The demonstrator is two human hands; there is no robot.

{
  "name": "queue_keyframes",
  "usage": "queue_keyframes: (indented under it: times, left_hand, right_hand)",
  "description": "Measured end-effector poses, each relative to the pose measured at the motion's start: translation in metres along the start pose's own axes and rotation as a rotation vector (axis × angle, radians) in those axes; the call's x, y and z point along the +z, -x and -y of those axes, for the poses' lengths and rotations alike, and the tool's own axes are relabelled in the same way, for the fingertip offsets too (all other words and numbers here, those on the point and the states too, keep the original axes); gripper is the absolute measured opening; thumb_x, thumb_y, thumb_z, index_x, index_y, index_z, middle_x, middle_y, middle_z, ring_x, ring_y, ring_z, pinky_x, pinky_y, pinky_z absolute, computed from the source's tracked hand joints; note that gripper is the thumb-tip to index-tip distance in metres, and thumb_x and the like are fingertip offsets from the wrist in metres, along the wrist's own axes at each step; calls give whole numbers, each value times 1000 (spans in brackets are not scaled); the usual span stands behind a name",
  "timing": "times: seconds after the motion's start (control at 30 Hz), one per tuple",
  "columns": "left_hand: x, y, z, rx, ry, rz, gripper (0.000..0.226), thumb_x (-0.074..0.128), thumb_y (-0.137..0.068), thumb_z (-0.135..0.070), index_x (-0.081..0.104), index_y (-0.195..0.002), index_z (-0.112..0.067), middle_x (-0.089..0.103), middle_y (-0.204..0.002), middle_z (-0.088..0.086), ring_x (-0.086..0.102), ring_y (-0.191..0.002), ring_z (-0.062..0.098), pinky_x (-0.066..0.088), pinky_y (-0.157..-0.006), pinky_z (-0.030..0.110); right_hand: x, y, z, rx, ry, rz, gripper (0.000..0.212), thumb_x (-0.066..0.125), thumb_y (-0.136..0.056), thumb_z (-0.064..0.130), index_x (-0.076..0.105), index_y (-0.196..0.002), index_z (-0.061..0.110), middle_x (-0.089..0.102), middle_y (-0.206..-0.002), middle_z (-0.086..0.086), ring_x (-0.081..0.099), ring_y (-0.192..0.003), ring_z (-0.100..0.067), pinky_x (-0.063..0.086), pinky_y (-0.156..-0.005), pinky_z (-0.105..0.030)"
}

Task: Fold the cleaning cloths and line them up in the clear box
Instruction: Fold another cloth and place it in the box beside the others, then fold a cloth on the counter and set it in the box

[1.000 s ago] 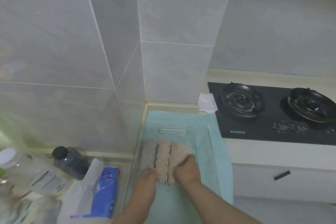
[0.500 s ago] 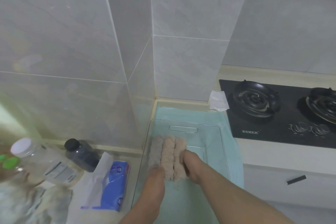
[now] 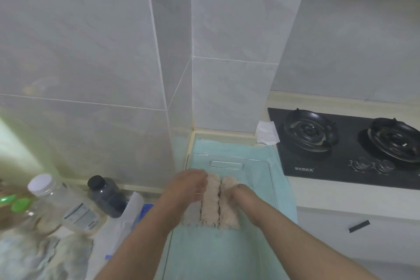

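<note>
folded cloths [image 3: 210, 202] 3 | clear box [image 3: 227, 156] 1 | burners [image 3: 309, 130] 2 | knobs [image 3: 361, 163] 2

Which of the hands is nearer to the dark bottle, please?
Left. The left hand holds the cloths at their left, toward the bottle; the right hand is at their right, farther off.

Home kitchen: black glass gas hob with 2 burners [image 3: 336, 167] set into a cream worktop [image 3: 341, 198], large pale grey wall tiles [image 3: 91, 41] behind.
</note>
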State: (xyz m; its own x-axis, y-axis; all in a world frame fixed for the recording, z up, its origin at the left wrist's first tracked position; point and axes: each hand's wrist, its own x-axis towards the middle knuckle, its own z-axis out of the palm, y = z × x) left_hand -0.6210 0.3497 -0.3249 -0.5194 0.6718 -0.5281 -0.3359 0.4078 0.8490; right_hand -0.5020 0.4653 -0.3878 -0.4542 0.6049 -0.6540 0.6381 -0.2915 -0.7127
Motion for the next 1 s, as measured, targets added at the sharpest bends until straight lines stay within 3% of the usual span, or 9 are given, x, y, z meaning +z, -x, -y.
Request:
queue_keyframes:
  times: [0.1,0.17,0.33,0.47,0.57,0.63,0.8,1.0]
  left_hand:
    - [-14,7,-14,109,5,-32,14,56,-94,-19,62,-99,-8,64,-99,13,59,-88,24,50,-90,38]
    - [-19,17,-19,161,20,-42,19,55,-94,-19,63,-106,-6,66,-101,14,62,-92,25,50,-92,40]
    - [-29,56,-30,322,98,-110,16,59,-90,-21,68,-96,-9,70,-98,12,66,-93,24,52,-91,41]
    - [-30,91,-38,424,163,-218,22,45,-97,-11,66,-97,-7,68,-102,16,64,-92,25,52,-87,37]
    - [-23,124,-37,507,172,-321,17,52,-94,-16,68,-95,-11,69,-102,11,64,-95,23,53,-80,30]
    - [-16,148,-29,561,177,-397,17,56,-91,-23,69,-98,-13,70,-104,10,65,-100,24,53,-83,33]
    - [26,220,12,655,247,-599,36,54,-75,-33,70,-100,-13,73,-102,8,67,-97,20,52,-84,33]
    - [88,309,80,616,265,-843,38,53,-76,-33,71,-102,-13,73,-104,4,67,-101,21,52,-91,38]
  right_hand:
    - [-12,23,16,-140,11,-22,48,55,-89,16,44,-136,14,46,-132,-2,48,-120,-20,36,-89,-26]
    - [-19,40,30,-249,-19,-63,52,55,-91,16,42,-141,19,42,-142,-2,43,-130,-20,36,-97,-29]
    - [-27,85,64,-522,-148,-57,32,55,-90,9,60,-119,20,61,-122,2,58,-108,-10,47,-101,-36]
    - [-30,118,78,-663,-143,61,28,55,-92,8,63,-116,19,65,-115,6,61,-107,-9,51,-97,-32]
    - [-35,137,80,-716,-145,161,26,56,-92,9,64,-115,19,66,-114,4,62,-106,-14,51,-97,-33]
    - [-40,150,78,-748,-124,238,27,56,-92,8,63,-117,17,66,-114,2,62,-105,-15,51,-97,-34]
    - [-63,189,51,-847,-67,447,26,57,-92,8,64,-114,16,67,-112,2,63,-106,-13,52,-96,-35]
    - [-70,239,1,-858,-5,695,21,55,-92,5,65,-106,18,68,-106,2,64,-99,-11,52,-91,-32]
